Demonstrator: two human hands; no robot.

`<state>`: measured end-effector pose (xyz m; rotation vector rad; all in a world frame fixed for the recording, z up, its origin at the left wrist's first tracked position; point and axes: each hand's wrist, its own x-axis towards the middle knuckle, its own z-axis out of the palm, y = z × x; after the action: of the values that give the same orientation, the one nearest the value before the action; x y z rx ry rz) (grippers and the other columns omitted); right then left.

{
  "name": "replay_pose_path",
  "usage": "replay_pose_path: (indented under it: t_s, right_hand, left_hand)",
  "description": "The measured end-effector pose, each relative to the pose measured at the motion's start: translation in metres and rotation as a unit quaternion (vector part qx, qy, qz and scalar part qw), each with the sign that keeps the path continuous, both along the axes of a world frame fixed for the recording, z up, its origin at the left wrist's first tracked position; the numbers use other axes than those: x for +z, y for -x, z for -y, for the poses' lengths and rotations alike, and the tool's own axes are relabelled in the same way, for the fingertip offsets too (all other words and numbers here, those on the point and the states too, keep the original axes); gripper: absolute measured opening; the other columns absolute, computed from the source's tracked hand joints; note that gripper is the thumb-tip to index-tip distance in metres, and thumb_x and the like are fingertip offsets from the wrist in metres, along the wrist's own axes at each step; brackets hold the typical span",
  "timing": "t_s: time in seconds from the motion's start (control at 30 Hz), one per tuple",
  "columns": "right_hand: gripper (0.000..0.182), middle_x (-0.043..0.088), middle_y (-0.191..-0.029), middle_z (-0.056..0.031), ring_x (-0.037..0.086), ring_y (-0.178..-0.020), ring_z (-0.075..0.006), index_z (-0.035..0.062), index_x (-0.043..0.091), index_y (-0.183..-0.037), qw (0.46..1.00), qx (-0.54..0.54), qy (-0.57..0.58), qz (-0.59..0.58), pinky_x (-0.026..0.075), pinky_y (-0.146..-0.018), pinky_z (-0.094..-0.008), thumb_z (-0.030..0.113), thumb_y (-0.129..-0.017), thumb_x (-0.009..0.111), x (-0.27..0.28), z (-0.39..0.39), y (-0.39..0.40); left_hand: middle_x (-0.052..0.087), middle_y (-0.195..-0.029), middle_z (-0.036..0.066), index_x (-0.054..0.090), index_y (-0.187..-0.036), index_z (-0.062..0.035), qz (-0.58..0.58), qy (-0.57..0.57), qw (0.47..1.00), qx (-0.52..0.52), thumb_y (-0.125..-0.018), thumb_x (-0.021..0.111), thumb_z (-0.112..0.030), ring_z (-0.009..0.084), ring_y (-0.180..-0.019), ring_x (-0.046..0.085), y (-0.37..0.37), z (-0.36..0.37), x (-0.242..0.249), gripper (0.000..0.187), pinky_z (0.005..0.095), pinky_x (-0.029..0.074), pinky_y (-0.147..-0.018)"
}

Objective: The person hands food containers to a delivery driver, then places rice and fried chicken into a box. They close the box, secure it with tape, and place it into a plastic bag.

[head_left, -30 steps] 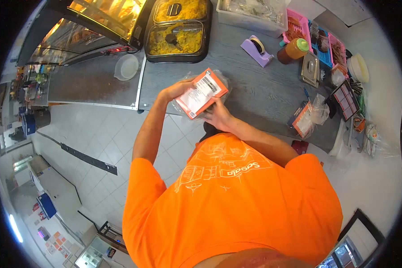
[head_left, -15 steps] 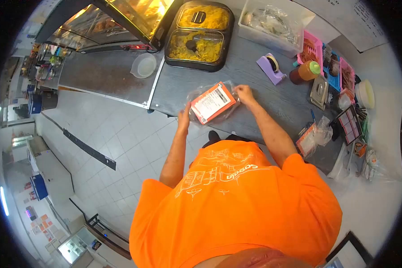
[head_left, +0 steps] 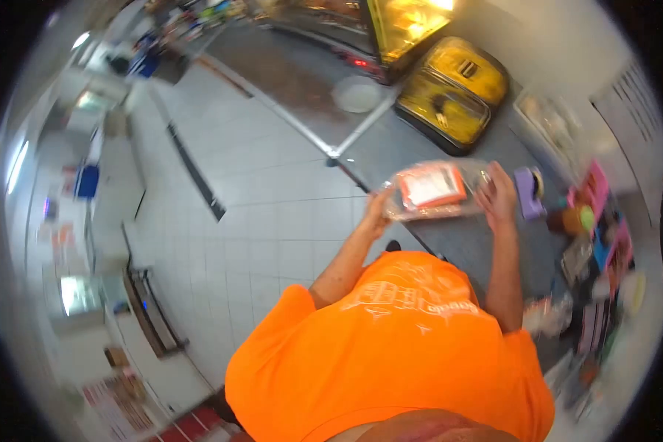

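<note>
Between my hands is a clear plastic bag (head_left: 412, 213) with an orange packet inside it, a white printed label (head_left: 429, 184) facing up. My left hand (head_left: 376, 212) grips the bag's left edge with closed fingers. At the other end, my right hand (head_left: 498, 197) is closed on the bag's right side. The bag appears above the front part of the grey counter (head_left: 464, 243). Motion blur hides the label's print and the finer finger positions.
Behind the bag stands a black two-part food container (head_left: 449, 107) with yellow food, beside a lit display warmer (head_left: 409, 29). To the right are a purple tape dispenser (head_left: 529, 191), a sauce bottle (head_left: 571, 219), a clear bin (head_left: 549, 125) and pink baskets (head_left: 593, 188).
My view has turned, shifting the counter rightward in the picture. Both hands still hold the bag, which now looks stretched out sideways. My right hand has moved from its top corner to its right side.
</note>
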<state>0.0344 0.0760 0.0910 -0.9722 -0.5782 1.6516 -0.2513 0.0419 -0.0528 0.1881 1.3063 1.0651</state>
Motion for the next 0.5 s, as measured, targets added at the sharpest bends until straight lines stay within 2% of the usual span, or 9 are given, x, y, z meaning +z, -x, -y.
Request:
replay_pose_path:
  t_s: [0.07, 0.17, 0.2, 0.23, 0.27, 0.3, 0.37, 0.43, 0.5]
  right_hand:
    - [0.013, 0.044, -0.059, 0.0059, 0.042, -0.043, -0.0058, 0.0130, 0.056, -0.086, 0.984, 0.134, -0.028, 0.114, 0.034, -0.039, -0.0230, 0.022, -0.095, 0.058, 0.007, 0.003, -0.001]
    - [0.015, 0.053, -0.065, 0.0030, 0.049, -0.046, -0.0069, 0.0112, 0.057, -0.081, 0.968, 0.017, -0.111, 0.223, 0.040, -0.042, -0.0227, 0.019, -0.092, 0.064, -0.002, 0.004, -0.013]
    - [0.017, 0.053, -0.066, 0.0025, 0.049, -0.047, -0.0074, 0.0107, 0.056, -0.079, 0.973, -0.021, -0.093, 0.210, 0.043, -0.044, -0.0237, 0.018, -0.093, 0.063, 0.001, 0.004, -0.009]
    - [0.018, 0.053, -0.066, 0.0021, 0.050, -0.048, -0.0080, 0.0103, 0.056, -0.078, 0.976, -0.062, -0.069, 0.199, 0.046, -0.047, -0.0248, 0.017, -0.093, 0.062, 0.007, 0.003, -0.002]
    - [0.020, 0.053, -0.067, 0.0016, 0.050, -0.048, -0.0086, 0.0098, 0.055, -0.076, 0.974, -0.110, -0.042, 0.191, 0.049, -0.050, -0.0258, 0.016, -0.094, 0.062, 0.013, 0.006, 0.003]
    - [0.018, 0.055, -0.070, 0.0009, 0.054, -0.053, -0.0093, 0.0090, 0.056, -0.078, 0.971, -0.066, -0.077, 0.214, 0.051, -0.053, -0.0262, 0.016, -0.094, 0.062, 0.024, 0.004, 0.018]
    - [0.015, 0.059, -0.074, -0.0007, 0.062, -0.062, -0.0110, 0.0069, 0.057, -0.084, 0.961, -0.057, -0.083, 0.257, 0.052, -0.056, -0.0265, 0.016, -0.093, 0.064, 0.038, 0.019, 0.021]
    - [0.015, 0.063, -0.075, -0.0028, 0.066, -0.068, -0.0122, 0.0040, 0.060, -0.087, 0.955, -0.047, -0.103, 0.273, 0.052, -0.058, -0.0259, 0.016, -0.093, 0.064, 0.032, 0.011, 0.025]
    - [0.016, 0.065, -0.074, -0.0049, 0.067, -0.070, -0.0124, 0.0020, 0.062, -0.089, 0.949, -0.036, -0.110, 0.294, 0.051, -0.060, -0.0253, 0.017, -0.094, 0.063, 0.030, 0.018, 0.029]
  left_hand:
    - [0.056, -0.075, 0.001, 0.061, -0.097, -0.0063, 0.294, 0.108, 0.949, -0.028, -0.092, 0.060, -0.036, 0.0106, -0.060, 0.055, 0.006, 0.006, 0.060, 0.031, 0.0223, 0.040, -0.050]
    - [0.059, -0.069, 0.001, 0.064, -0.090, -0.0039, 0.074, -0.110, 0.988, -0.080, -0.094, 0.059, -0.038, 0.0112, -0.064, 0.062, 0.040, -0.013, 0.039, 0.034, 0.0240, 0.044, -0.051]
    - [0.062, -0.072, 0.003, 0.065, -0.089, -0.0027, -0.064, -0.157, 0.980, -0.107, -0.093, 0.060, -0.036, 0.0118, -0.065, 0.065, 0.043, -0.019, 0.079, 0.034, 0.0238, 0.045, -0.052]
    - [0.065, -0.075, 0.004, 0.066, -0.087, -0.0016, -0.196, -0.198, 0.951, -0.136, -0.093, 0.062, -0.034, 0.0124, -0.065, 0.067, 0.042, -0.025, 0.131, 0.033, 0.0236, 0.046, -0.052]
    - [0.067, -0.077, 0.006, 0.066, -0.086, -0.0006, -0.283, -0.238, 0.911, -0.182, -0.092, 0.063, -0.031, 0.0128, -0.063, 0.066, 0.041, -0.031, 0.148, 0.031, 0.0230, 0.045, -0.051]
    - [0.069, -0.079, 0.008, 0.066, -0.084, 0.0005, -0.359, -0.280, 0.859, -0.233, -0.091, 0.065, -0.028, 0.0131, -0.061, 0.066, 0.034, -0.036, 0.161, 0.030, 0.0223, 0.045, -0.051]
    - [0.070, -0.077, 0.008, 0.066, -0.086, 0.0039, -0.279, -0.305, 0.865, -0.285, -0.090, 0.067, -0.025, 0.0127, -0.064, 0.067, 0.010, -0.043, 0.196, 0.029, 0.0247, 0.048, -0.054]
    - [0.069, -0.072, 0.011, 0.066, -0.088, 0.0036, -0.321, -0.373, 0.805, -0.331, -0.086, 0.068, -0.019, 0.0178, -0.065, 0.070, 0.004, -0.050, 0.187, 0.023, 0.0302, 0.049, -0.056]
    - [0.067, -0.068, 0.013, 0.066, -0.089, 0.0028, -0.500, -0.374, 0.720, -0.304, -0.082, 0.068, -0.016, 0.0230, -0.066, 0.070, 0.004, -0.053, 0.187, 0.020, 0.0333, 0.050, -0.058]
